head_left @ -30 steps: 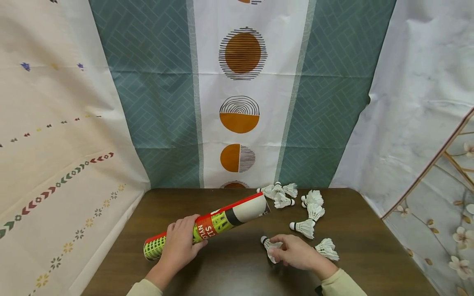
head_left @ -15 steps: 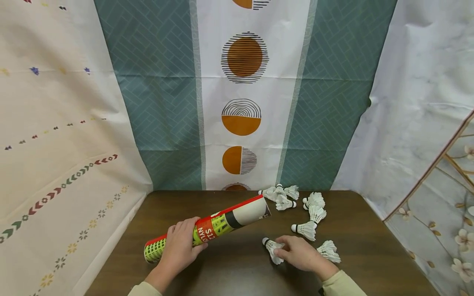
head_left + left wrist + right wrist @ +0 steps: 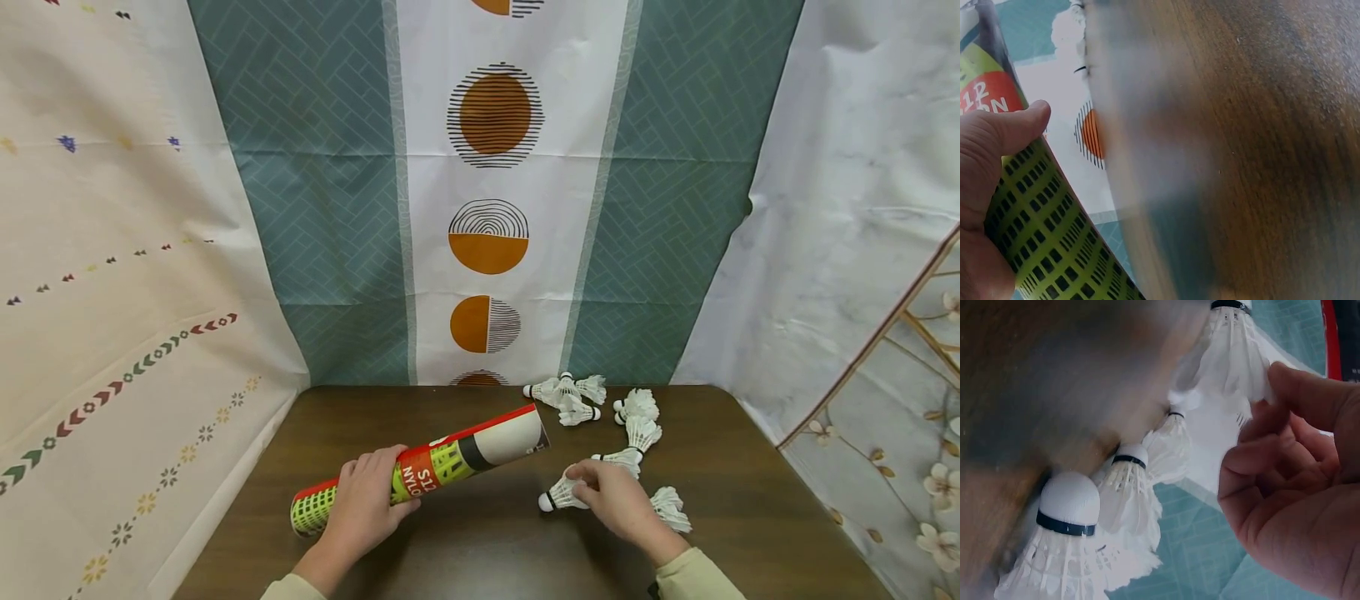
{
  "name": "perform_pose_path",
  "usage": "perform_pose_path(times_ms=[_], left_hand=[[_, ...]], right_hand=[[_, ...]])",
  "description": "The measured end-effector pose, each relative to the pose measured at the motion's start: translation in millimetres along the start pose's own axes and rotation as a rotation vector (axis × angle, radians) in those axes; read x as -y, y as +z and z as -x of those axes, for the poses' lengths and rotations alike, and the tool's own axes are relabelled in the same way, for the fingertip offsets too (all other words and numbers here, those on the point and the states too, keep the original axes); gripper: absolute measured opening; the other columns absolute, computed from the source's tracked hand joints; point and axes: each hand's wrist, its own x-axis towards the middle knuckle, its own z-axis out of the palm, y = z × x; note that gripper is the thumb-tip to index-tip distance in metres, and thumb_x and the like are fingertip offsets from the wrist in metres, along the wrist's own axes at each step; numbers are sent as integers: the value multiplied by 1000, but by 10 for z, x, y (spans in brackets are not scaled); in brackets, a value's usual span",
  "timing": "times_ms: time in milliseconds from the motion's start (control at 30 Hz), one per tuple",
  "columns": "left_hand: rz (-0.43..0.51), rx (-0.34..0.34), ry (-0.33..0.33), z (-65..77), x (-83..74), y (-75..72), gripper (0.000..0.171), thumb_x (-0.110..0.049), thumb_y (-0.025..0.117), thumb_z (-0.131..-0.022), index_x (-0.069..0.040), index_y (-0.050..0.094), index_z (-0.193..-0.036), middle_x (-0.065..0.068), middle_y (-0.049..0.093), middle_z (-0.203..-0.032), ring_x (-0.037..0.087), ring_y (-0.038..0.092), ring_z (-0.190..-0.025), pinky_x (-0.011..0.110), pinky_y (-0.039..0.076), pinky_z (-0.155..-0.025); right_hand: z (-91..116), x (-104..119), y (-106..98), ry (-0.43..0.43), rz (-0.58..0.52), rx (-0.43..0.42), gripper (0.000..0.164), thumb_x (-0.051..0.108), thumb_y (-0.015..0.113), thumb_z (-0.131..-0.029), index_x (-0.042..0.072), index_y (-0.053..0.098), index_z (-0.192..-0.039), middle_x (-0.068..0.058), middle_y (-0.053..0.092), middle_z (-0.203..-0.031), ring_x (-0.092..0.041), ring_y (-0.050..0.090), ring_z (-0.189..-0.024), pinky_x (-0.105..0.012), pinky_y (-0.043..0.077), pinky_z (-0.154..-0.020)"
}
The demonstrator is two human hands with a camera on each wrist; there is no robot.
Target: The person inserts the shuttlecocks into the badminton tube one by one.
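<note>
White flared shuttlecock [image 3: 564, 493], perhaps feathered — right hand [image 3: 613, 500] pinching.

A dark brown, wood-grained table [image 3: 480, 512] spreads beneath the left grip [image 3: 367, 497] and the right grip [image 3: 618, 498], a soft, pale sheen of light [image 3: 480, 562] across its near surface between the two. Straight beyond both grips, at the table's far edge, hangs a creased backdrop [image 3: 487, 185], its teal panels [image 3: 322, 208] flanking a white strip [image 3: 555, 267] of orange-and-black circles. Well to the left of the left grip, a cream sheet [image 3: 112, 350] slants down beside the table, printed with small flowers and chevrons. Well to the right of the right grip hangs a rumpled, marbled white sheet [image 3: 832, 275], blossoms and leaves decorating its nearer part.
</note>
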Motion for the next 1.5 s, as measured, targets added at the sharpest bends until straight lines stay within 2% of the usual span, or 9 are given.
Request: perform_pose_path(times_ms=[100, 367, 467, 667, 867, 1033, 1333, 1500], left_hand=[[-2, 12, 4, 6, -3, 10, 89, -38, 103, -68, -13, 58, -141, 5, 70, -129, 29, 64, -118, 53, 46, -99], [-20, 28, 21, 35, 5, 34, 88, -40, 103, -67, -14, 59, -140, 4, 71, -127, 27, 64, -114, 53, 47, -97], [-25, 42, 21, 48, 8, 42, 88, -40, 103, -67, -14, 60, -139, 4, 71, -126, 27, 64, -114, 53, 47, -97], [-32, 76, 18, 69, 20, 60, 87, -41, 103, -66, -16, 60, -138, 2, 71, -123, 24, 64, -111, 53, 47, -96], [-24, 108, 28, 84, 14, 68, 86, -40, 103, -66, -16, 61, -137, 2, 72, -121, 23, 64, -108, 55, 48, -97], [-32, 118, 63, 94, -7, 90, 86, -40, 103, -67, -14, 62, -138, 3, 73, -121, 25, 65, -109, 56, 48, -98], [-23, 135, 87, 83, -60, 105, 86, -42, 102, -68, -14, 61, -139, 3, 73, -122, 25, 65, -110, 55, 47, -97], [-32, 128, 94, 78, -69, 119, 87, -42, 102, -68, -14, 61, -139, 4, 73, -122, 26, 65, -110, 54, 47, -97]], right_hand=[[-13, -2, -74, 21, -28, -45, 17, 4, 81, -91, 13, 79, -105, 5, 75, -85, -3, 64, -75, -24, 52, -66], [-33, 11, -346, 86, -86, -112, 20, 10, 80, -95, 14, 78, -114, 4, 77, -89, -4, 62, -77, -23, 49, -66], [-43, 4, -443, 77, -109, -176, 23, 11, 80, -96, 13, 77, -119, 1, 79, -90, -4, 61, -76, -23, 48, -66], [-53, 17, -584, 54, -149, -315, 29, 14, 80, -97, 14, 75, -125, -6, 83, -99, -2, 68, -83, -23, 52, -68], [-70, 102, -614, 58, -226, -387, 31, 14, 79, -98, 14, 74, -128, -9, 83, -101, -3, 64, -79, -23, 51, -67], [-66, 197, -556, 19, -279, -386, 31, 11, 80, -96, 12, 74, -126, -9, 83, -98, -3, 63, -76, -23, 51, -66], [-61, 278, -425, -125, -384, -264, 38, 8, 80, -94, 8, 69, -130, -7, 82, -92, -1, 57, -66, -24, 48, -58], [-60, 288, -380, -135, -419, -236, 38, 8, 81, -94, 7, 69, -130, -8, 82, -92, -1, 60, -69, -24, 48, -60]])
